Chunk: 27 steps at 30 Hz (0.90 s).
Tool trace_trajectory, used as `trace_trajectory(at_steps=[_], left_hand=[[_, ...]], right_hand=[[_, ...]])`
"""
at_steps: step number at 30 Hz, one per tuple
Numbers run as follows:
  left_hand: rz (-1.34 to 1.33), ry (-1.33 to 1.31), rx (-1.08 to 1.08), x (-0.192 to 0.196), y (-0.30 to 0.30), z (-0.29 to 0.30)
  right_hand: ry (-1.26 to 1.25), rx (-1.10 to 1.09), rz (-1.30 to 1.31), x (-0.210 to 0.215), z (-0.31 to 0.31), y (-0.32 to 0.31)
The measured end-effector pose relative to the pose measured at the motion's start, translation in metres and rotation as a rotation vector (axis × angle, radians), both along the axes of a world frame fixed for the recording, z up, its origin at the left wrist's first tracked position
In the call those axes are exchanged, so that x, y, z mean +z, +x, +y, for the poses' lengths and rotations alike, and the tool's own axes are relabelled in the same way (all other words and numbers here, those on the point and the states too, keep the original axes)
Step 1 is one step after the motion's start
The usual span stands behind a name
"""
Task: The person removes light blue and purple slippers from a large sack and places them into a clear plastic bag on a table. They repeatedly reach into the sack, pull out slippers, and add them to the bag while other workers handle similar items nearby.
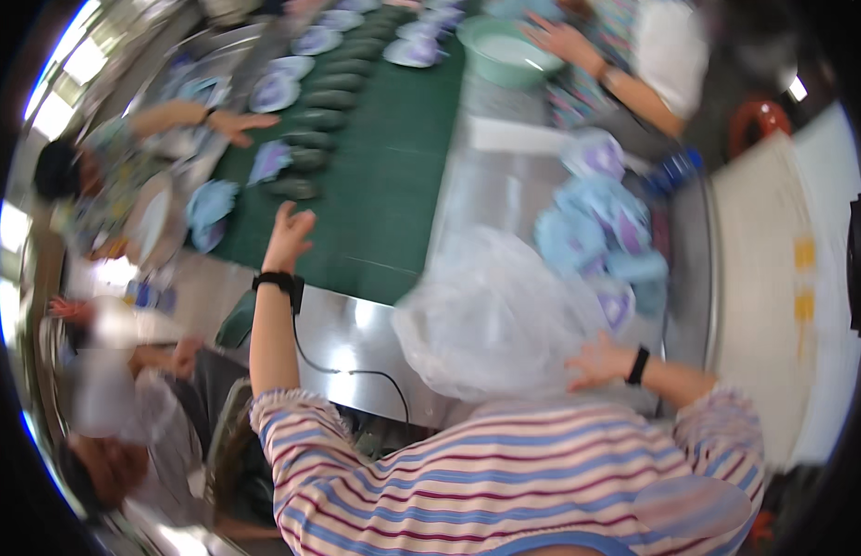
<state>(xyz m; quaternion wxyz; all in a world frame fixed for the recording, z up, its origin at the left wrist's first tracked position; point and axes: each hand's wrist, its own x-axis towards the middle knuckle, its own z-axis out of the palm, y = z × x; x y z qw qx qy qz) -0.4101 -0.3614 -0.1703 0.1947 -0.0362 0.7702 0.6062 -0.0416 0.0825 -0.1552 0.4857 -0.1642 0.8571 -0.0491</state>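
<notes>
My left hand [290, 239] reaches over the green belt [384, 185], its fingers apart and slightly blurred, with nothing visible in them. Just beyond its fingertips lies the nearest dark green oval piece [294, 189], one of several set in a row running away from me. My right hand [601, 361] rests against a large, crumpled clear plastic bag [500, 320], fingers spread at its right side. The bag sits on the metal table [356, 324] in front of me. What it holds, if anything, cannot be made out.
White-and-purple packets [276, 91] line both sides of the row. Light blue and purple wrappers [588, 227] are heaped right of the bag. At the far right, a co-worker's hand [560, 39] touches a pale green basin [505, 56]; another's hand [240, 125] reaches in from the left.
</notes>
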Motion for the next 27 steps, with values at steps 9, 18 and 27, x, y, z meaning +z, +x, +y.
trace_trajectory(at_steps=[9,18,27], left_hand=[[0.039,-0.14,-1.022,-0.095,0.244,0.164],[0.21,0.599,-1.349,0.12,0.3,0.24],[0.598,0.379,-1.669,0.051,0.42,0.355]], right_hand=[[-0.957,-0.629,0.379,0.091,-0.031,0.039],[-1.159,-0.806,0.297,0.054,-0.046,0.133],[-1.296,-1.666,1.062,0.016,-0.005,0.246]])
